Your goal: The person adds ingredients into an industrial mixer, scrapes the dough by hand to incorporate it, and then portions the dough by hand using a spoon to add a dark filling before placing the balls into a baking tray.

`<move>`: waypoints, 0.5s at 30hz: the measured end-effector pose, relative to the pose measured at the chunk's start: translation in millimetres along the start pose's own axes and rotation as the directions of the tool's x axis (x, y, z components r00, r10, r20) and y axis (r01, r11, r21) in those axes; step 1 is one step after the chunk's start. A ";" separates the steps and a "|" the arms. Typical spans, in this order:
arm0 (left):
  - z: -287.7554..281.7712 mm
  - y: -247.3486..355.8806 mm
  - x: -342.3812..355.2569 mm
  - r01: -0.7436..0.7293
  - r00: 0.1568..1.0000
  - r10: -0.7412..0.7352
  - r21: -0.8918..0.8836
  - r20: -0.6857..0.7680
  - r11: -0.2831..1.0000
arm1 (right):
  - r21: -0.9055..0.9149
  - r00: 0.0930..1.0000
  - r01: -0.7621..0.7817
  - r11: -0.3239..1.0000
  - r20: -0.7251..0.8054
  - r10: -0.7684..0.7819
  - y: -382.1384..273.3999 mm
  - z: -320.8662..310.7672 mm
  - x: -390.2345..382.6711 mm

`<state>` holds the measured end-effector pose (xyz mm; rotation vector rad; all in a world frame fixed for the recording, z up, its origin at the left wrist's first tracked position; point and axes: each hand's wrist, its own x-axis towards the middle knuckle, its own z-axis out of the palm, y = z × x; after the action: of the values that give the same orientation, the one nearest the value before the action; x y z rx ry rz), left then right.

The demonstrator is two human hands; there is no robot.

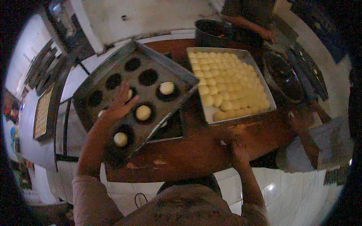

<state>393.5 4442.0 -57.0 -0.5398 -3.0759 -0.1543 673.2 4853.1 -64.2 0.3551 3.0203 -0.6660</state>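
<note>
A dark metal baking pan with round wells (132,84) lies tilted at the left of the wooden table (196,147), partly over another dark tray (171,130). Pale dough balls sit in some wells, among them one near the right edge (166,88), one in the middle (143,112) and one at the near end (120,139). My left hand (120,103) is spread over the pan, fingers stretched out, with dough balls partly hidden around it. Low above the table's near edge, my right hand (235,145) is blurred by motion; a small pale spot shows beside its fingers.
A rectangular tray (241,119) packed with yellowish dough balls lies to the right of the pan. Behind it stands a dark pot (211,32); a large dark bowl (283,75) is farther right. Other people's arms (252,28) reach in at the back and right.
</note>
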 end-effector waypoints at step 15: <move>31.3 313.3 51.7 -0.478 0.871 0.486 0.107 -0.066 0.872 | 0.553 0.929 0.216 0.805 -0.369 0.004 112.9 -80.2 136.1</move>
<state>451.5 4755.7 -56.9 -1.2314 -2.7336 -0.0325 568.1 5015.6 -48.3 0.3415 3.0877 -1.7392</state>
